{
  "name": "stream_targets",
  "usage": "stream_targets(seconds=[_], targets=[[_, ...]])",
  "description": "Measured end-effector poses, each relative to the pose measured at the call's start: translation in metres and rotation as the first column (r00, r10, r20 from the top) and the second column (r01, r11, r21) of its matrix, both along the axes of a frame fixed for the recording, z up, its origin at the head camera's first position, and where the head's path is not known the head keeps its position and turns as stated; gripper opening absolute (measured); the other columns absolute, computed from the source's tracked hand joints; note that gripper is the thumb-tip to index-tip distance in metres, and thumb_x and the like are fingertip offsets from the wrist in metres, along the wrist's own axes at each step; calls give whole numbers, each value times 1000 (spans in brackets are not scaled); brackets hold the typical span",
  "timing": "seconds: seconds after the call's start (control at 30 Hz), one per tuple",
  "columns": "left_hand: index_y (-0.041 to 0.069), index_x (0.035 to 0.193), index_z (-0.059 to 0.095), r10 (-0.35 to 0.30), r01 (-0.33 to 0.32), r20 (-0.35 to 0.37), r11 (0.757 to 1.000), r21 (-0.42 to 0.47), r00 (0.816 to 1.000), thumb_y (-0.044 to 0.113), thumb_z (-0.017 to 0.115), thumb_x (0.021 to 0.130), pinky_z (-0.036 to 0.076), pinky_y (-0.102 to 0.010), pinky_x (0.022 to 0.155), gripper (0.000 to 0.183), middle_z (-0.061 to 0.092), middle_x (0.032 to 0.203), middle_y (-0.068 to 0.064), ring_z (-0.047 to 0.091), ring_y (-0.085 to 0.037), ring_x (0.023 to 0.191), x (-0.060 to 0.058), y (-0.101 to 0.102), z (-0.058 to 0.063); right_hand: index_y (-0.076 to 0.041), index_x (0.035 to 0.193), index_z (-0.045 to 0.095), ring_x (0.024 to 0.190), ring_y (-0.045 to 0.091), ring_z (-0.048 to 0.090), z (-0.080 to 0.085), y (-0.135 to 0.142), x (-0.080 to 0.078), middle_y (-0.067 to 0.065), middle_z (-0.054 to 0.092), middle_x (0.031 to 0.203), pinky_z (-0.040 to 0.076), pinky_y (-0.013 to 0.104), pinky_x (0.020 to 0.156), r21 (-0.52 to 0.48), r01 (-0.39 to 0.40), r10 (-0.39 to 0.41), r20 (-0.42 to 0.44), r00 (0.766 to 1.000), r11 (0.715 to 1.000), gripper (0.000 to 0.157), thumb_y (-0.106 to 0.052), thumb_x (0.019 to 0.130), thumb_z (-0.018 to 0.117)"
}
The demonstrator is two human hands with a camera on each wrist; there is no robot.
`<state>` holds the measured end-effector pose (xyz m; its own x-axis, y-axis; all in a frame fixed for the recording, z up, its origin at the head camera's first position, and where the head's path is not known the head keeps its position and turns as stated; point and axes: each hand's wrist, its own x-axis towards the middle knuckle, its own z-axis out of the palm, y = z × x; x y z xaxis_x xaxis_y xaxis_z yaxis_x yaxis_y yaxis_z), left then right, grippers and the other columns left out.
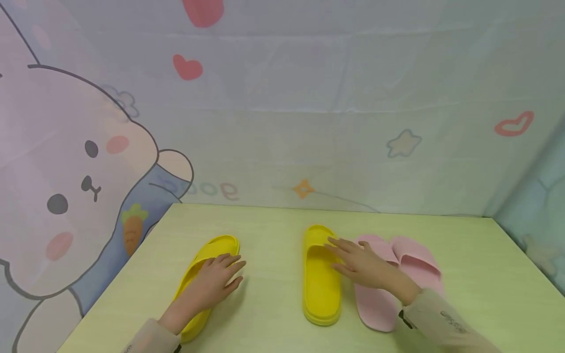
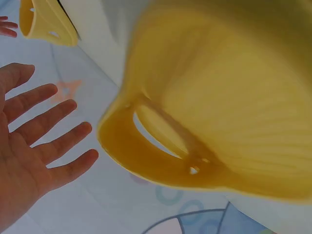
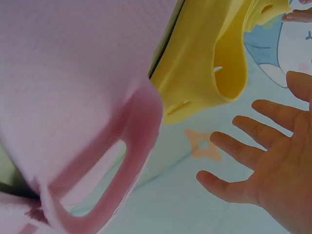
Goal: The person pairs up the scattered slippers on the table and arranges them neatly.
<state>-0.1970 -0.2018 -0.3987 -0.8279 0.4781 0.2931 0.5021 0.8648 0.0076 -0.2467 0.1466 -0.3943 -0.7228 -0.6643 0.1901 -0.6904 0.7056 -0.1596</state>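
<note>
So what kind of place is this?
Probably an indoor corner, perhaps decorated for play or filming: a cartoon-print cloth hangs behind a pale table, with yellow slippers and pink slippers on it.

The pink slipper [image 3: 73,53] is big and close up. To the right of it is the right hand [image 3: 280,168], its fingers [image 3: 239,152] straight and spread wide. A yellow slipper [image 3: 190,53] sits just beside the pink slipper. Farther from it, a second yellow slipper [image 3: 265,12] is near the left hand [image 3: 298,16]. Behind it hangs a cloth [image 3: 170,204].
</note>
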Motion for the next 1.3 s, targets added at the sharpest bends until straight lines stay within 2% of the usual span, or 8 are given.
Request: stream_targets(seconds=[0.3,0.63,0.8,1.03,1.3], targets=[[9,119,56,115,-115,-38,993,6,993,24,60,83,36,-60,88,39,53,124,-15,47,-40,113,7,-25,0,-12,136,36,128,28,38,-4,-13,1,10,36,142,23,63,97,5,28,-29,34,999,1000,52,-37,92,44],[13,125,51,173,-174,-14,985,-17,985,28,60,84,24,-72,86,45,46,131,-16,48,-40,112,15,-42,-9,-13,137,35,128,27,38,-10,-20,1,10,35,142,25,63,95,27,39,-39,9,999,999,52,-36,92,45],[15,127,50,182,-183,-29,983,-24,983,29,60,84,20,-75,86,47,46,131,-16,50,-40,110,17,-45,-12,-11,136,37,126,28,40,-14,-24,1,12,35,142,27,65,93,29,49,-48,-21,999,998,51,-35,91,46],[14,127,50,182,-184,-37,981,-61,983,30,59,84,23,-74,86,46,47,130,-16,50,-39,108,15,-42,-12,-6,135,37,122,30,44,-15,-27,2,12,39,140,29,65,90,37,81,-79,-53,995,996,53,-32,90,48],[14,127,51,121,-126,-60,990,-70,991,31,58,85,26,-72,86,46,47,128,-16,50,-38,104,5,-29,-15,-7,134,39,119,29,46,-15,-23,3,10,42,137,31,64,87,35,83,-80,-74,994,996,52,-29,89,51]])
